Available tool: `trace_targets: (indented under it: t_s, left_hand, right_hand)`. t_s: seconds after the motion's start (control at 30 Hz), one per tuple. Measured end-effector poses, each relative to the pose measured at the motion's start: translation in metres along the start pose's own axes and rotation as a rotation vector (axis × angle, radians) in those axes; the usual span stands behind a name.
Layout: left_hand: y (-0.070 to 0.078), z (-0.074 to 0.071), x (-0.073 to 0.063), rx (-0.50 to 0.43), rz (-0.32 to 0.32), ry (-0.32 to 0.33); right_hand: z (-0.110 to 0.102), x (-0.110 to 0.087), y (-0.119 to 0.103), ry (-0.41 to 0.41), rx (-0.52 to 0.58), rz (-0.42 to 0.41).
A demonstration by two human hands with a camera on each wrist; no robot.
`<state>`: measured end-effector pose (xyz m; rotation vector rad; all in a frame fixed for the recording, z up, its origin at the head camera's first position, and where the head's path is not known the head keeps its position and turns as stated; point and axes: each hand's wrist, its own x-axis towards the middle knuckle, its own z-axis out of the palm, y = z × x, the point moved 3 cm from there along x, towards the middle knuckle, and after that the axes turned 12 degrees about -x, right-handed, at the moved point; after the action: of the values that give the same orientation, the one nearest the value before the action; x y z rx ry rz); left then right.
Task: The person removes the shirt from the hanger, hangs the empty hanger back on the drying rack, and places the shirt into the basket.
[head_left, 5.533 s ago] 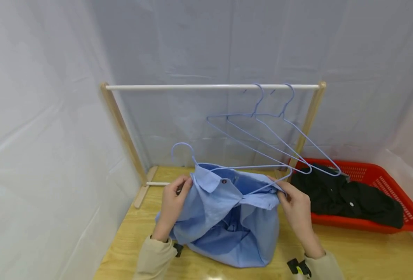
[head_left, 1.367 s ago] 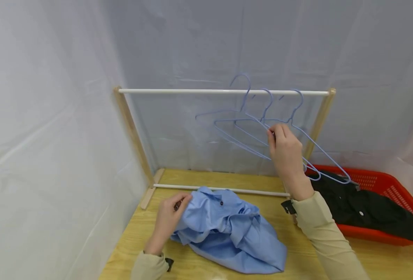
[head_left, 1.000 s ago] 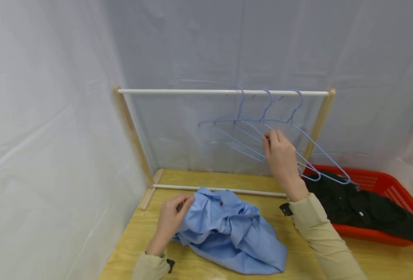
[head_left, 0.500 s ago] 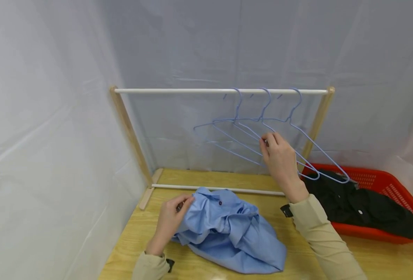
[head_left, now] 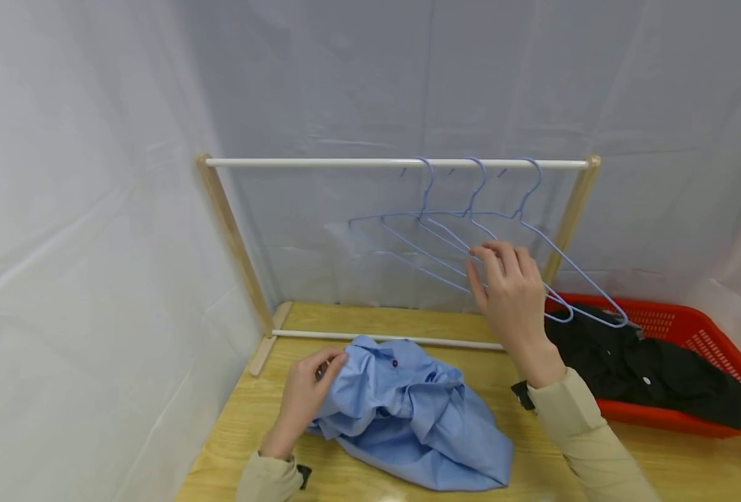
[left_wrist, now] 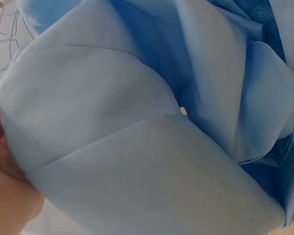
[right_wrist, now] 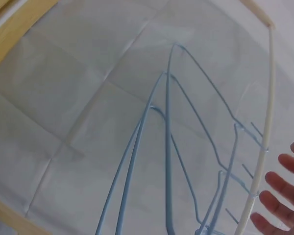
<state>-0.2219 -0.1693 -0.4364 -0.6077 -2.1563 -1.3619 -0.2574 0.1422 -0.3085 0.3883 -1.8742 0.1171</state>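
Note:
A crumpled light blue button shirt [head_left: 417,411] lies on the wooden table, its collar toward the rack. My left hand [head_left: 304,390] pinches its left edge between thumb and fingers; the left wrist view shows the cloth [left_wrist: 98,107] close up, hiding most of the fingertips. Three thin lavender wire hangers hang from the rack's white rod [head_left: 314,163]. My right hand [head_left: 513,300] is in front of the leftmost hanger [head_left: 431,178], fingers relaxed and parted, holding nothing. In the right wrist view, the spread fingers [right_wrist: 284,188] show at the right edge, apart from the wires.
At the right stands a red plastic basket [head_left: 665,307] with black clothing [head_left: 671,376] in it. The rack's wooden left post [head_left: 232,237] and low white bar [head_left: 445,342] stand behind the shirt. White sheeting [head_left: 81,244] encloses the table.
Several seconds ago the hanger was inside the shirt's collar, both hands holding the shirt. The right hand then hung it on the rod and has let go, fingers parting. The left hand keeps its pinch.

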Motion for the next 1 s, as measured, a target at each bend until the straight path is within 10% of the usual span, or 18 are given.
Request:
trace_targets:
  t_s: [0.37, 0.67, 0.87, 1.0]
  left_hand:
    - [-0.005, -0.001, -0.004, 0.093, -0.010, 0.004]
    - [-0.016, -0.004, -0.012, 0.171, -0.060, -0.077]
    - [-0.028, -0.007, -0.017, 0.152, -0.142, -0.121]
    - [-0.040, -0.003, -0.022, 0.177, -0.248, -0.244]
  right_hand:
    - [-0.009, -0.055, -0.012, -0.065, 0.106, -0.078]
    - [0.008, -0.127, -0.013, -0.329, 0.122, -0.184]
    - [0.008, -0.162, -0.012, -0.446, 0.163, -0.146]
    - [0.008, -0.188, -0.014, -0.675, 0.258, -0.029]
